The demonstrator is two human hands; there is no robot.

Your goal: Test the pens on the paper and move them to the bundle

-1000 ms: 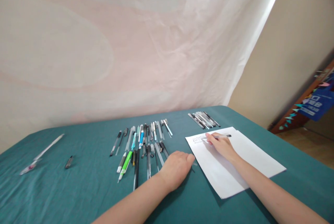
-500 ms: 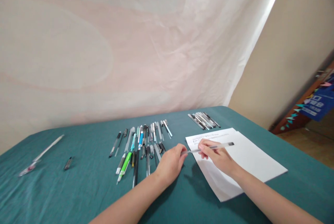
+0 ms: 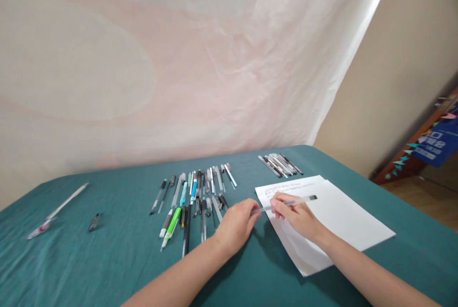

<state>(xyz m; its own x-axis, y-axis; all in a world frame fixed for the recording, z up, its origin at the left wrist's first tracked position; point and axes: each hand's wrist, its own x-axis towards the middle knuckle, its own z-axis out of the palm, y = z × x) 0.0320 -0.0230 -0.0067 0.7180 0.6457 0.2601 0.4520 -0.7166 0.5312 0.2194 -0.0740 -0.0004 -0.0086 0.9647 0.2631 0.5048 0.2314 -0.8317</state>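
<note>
the right hand [image 3: 298, 216] has lifted off the writing, gripping a clear pen [image 3: 304, 199] level just above the paper's [image 3: 343, 223] left edge, and the left hand [image 3: 236, 225] has come up to pinch its tip, beside the row of pens [image 3: 195, 192].

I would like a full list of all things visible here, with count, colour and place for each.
clear pen: one, transparent, over the paper
paper: apparently two sheets, white, table's right side
middle pens: many, black, clear, blue, green, table centre
back pens: several, grey and black, beyond the paper
long pen: one, white, far left
short dark piece: one, black, left
tablecloth: one, teal, over the table
backdrop sheet: one, white, behind the table
left hand: one, pinching the clear pen's tip
right hand: one, gripping its barrel
</note>
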